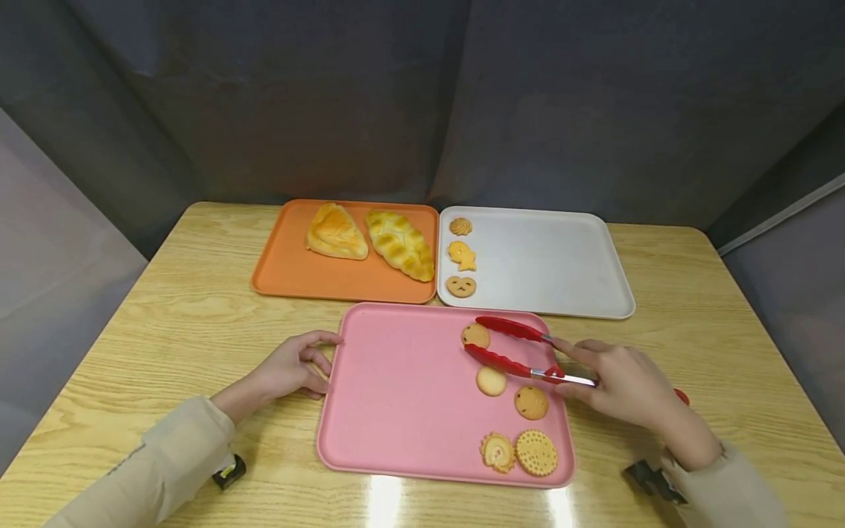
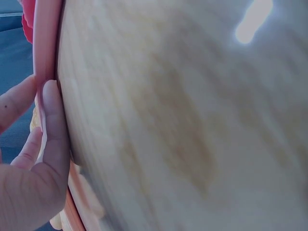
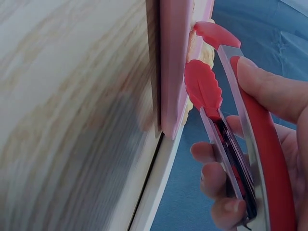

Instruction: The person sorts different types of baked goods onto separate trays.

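My right hand [image 1: 623,381] grips a pair of tongs [image 3: 269,163] with red scalloped tips and metal arms. The tongs' tips stand apart over the pink tray [image 1: 403,396], one on either side of a chip-dotted round cookie [image 1: 475,335]. Just below the lower tip lies a plain round cookie [image 1: 491,381], and a second chip-dotted cookie [image 1: 531,402] sits nearer the hand. My left hand [image 1: 297,365] holds the tray's left rim, thumb and fingers at the edge. In the left wrist view, the thumb [image 2: 53,115] lies along the tray's outer wall.
Near the pink tray's front right corner are a flower-edged cookie [image 1: 498,452] and a dotted round biscuit [image 1: 537,452]. Behind stand an orange tray [image 1: 297,275] with two breads and a white tray [image 1: 548,257] with three small cookies in its left column. A dark curtain [image 1: 317,110] hangs behind the table.
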`<state>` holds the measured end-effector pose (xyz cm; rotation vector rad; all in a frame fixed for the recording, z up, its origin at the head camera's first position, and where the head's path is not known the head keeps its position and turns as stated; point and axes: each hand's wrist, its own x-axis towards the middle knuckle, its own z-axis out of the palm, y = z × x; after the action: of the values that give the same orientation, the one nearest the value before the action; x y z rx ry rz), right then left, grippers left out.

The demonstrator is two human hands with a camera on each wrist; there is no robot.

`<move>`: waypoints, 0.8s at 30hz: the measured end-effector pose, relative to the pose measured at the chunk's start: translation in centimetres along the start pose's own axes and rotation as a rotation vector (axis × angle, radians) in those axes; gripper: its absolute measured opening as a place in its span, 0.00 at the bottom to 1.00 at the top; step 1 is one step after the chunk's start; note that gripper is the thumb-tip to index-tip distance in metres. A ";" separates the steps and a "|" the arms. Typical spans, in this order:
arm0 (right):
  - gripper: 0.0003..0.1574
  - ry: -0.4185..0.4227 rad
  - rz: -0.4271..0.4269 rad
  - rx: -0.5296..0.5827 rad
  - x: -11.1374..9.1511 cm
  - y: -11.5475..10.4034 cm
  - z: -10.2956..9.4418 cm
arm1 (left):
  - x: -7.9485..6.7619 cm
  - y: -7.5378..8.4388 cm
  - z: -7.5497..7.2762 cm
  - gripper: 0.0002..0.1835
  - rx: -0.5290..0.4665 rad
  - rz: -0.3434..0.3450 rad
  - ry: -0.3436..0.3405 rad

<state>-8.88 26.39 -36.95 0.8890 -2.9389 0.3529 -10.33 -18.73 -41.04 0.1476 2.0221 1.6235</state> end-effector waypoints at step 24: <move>0.39 0.059 -0.032 0.024 -0.2 0.6 -0.4 | 0.0 0.0 0.1 0.37 0.001 -0.007 0.020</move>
<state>-9.09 27.08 -36.68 0.9110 -2.8689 0.4059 -10.31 -18.62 -41.06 0.1251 2.0359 1.6264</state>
